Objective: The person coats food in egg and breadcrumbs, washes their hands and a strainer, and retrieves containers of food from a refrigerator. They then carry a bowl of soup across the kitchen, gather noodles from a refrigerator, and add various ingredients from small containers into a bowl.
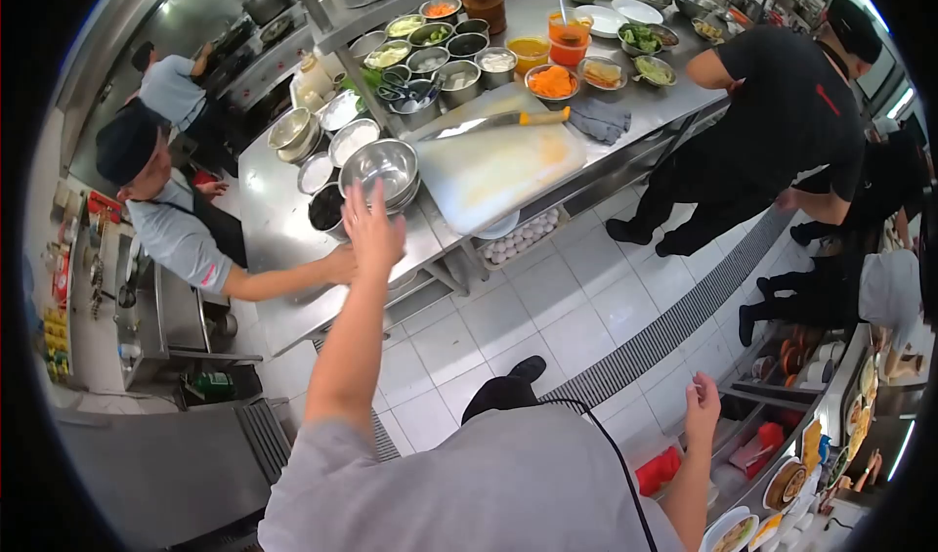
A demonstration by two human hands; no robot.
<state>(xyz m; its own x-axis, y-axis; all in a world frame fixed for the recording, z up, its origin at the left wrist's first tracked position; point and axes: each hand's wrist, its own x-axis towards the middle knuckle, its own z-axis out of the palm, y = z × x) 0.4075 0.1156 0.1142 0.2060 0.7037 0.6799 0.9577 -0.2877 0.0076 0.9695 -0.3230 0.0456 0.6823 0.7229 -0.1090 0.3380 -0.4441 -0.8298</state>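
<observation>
My left hand (373, 232) reaches up over the table's front edge, its fingers stretched out and apart. The fingertips overlap the near side of a stacked metal mixing bowl (386, 164). A co-worker's hand (341, 263) is right beside my left wrist. Down at my right side, my right hand (701, 407) is raised with curled fingers, and I cannot tell what, if anything, they pinch. Right of the bowl lies a white cutting board (508, 176). Across its far part rests a knife (498, 122) with a yellow handle, beside a grey cloth (599, 120).
Metal containers of ingredients, including shredded carrot (553, 82), crowd the steel table (278, 195). A tray of eggs (523, 238) sits beneath it. Co-workers stand to the left and the right (772, 122). A floor drain grate (674, 306) crosses the tiles. Plated dishes (785, 484) line the right counter.
</observation>
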